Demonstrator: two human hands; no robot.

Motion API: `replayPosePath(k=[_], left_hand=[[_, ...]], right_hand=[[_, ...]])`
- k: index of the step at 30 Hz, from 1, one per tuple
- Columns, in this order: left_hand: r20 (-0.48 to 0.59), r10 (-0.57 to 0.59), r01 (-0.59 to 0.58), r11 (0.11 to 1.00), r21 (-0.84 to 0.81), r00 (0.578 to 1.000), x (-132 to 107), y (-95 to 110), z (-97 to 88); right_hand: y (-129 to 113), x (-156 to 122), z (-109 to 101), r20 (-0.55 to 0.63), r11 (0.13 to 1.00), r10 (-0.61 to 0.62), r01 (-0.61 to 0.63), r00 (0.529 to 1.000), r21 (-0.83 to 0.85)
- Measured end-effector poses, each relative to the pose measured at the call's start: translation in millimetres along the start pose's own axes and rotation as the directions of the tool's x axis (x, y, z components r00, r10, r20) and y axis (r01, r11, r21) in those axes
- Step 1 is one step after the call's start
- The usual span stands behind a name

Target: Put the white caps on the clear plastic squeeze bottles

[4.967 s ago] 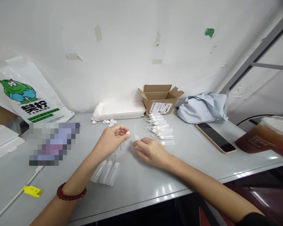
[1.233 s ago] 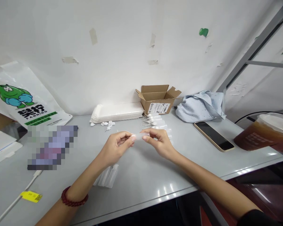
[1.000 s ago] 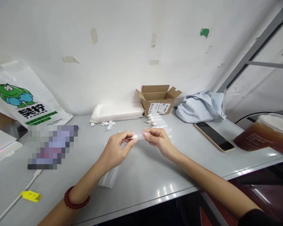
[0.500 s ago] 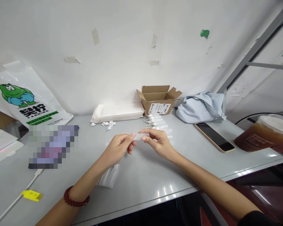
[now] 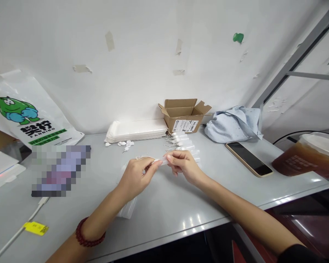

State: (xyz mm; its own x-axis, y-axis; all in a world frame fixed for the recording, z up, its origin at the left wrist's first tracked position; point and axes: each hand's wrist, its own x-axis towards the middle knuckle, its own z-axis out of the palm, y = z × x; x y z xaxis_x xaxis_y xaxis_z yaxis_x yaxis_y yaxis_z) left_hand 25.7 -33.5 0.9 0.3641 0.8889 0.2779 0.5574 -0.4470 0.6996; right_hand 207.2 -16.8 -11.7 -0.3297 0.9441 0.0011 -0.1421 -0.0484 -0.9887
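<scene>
Between both hands, above the grey table (image 5: pixel 164 204), is a small translucent plastic bottle (image 5: pixel 164 160). My left hand (image 5: pixel 138 175) pinches its left end between thumb and fingers. My right hand (image 5: pixel 185 166) is closed on the right end, fingers curled beneath. Several clear bottles with white needle-like tips (image 5: pixel 184 140) lie in a row behind my right hand. More clear bottles (image 5: pixel 128 209) lie under my left wrist, partly hidden. A few small white caps (image 5: pixel 127 144) are scattered beyond my left hand.
An open cardboard box (image 5: pixel 182 115) and a stack of white packs (image 5: pixel 137 130) stand by the wall. At right are a pale blue cloth bag (image 5: pixel 233 124), a phone (image 5: pixel 249 159) and a drink cup (image 5: pixel 304 155). A blurred device (image 5: pixel 63 170) and plastic bag (image 5: pixel 33 109) sit left.
Both hands have turned around the bottle: my left fingers have rolled over its end, and my right fingers have curled under it. Both still hold it.
</scene>
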Motion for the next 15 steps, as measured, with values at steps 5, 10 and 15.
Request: replayPosePath(k=[5,10,15], left_hand=[[0.002,0.087,-0.086,0.985,0.152,0.996,2,-6,3.8],[-0.001,0.031,-0.031,0.99,0.14,1.0,9,-17,-9.4],[-0.147,-0.052,0.111,0.896,0.429,0.988,18,-56,-29.2]], right_hand=[[2,2,1,0.033,0.996,0.081,-0.082,0.996,0.042],[-4,8,-11,-0.135,0.972,-0.113,0.081,0.984,-0.219],[-17,25,-61,-0.413,0.804,-0.506,0.242,0.757,-0.542]])
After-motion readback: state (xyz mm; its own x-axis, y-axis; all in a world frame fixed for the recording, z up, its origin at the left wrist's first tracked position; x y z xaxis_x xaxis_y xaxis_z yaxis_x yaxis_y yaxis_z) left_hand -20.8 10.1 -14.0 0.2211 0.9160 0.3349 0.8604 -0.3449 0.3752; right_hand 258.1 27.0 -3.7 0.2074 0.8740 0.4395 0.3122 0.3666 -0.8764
